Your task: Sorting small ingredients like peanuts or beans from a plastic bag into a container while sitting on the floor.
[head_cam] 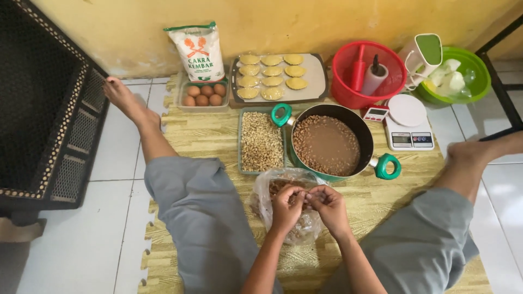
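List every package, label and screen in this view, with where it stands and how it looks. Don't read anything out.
White paper flour bag: upright against the yellow wall, green top edge, orange emblem, green lettering.
White digital kitchen scale: right of the pot, round platform, grey screen strip in front.
Small white timer-like device: beside the scale, small screen, red trim.
Clear plastic bag: under both hands, unlabelled.

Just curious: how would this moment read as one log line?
left hand: pinching peanut | right hand: pinching peanut | over plastic bag | pot ahead

Clear crinkled plastic bag, glossy red plastic basin, woven-look foam mat
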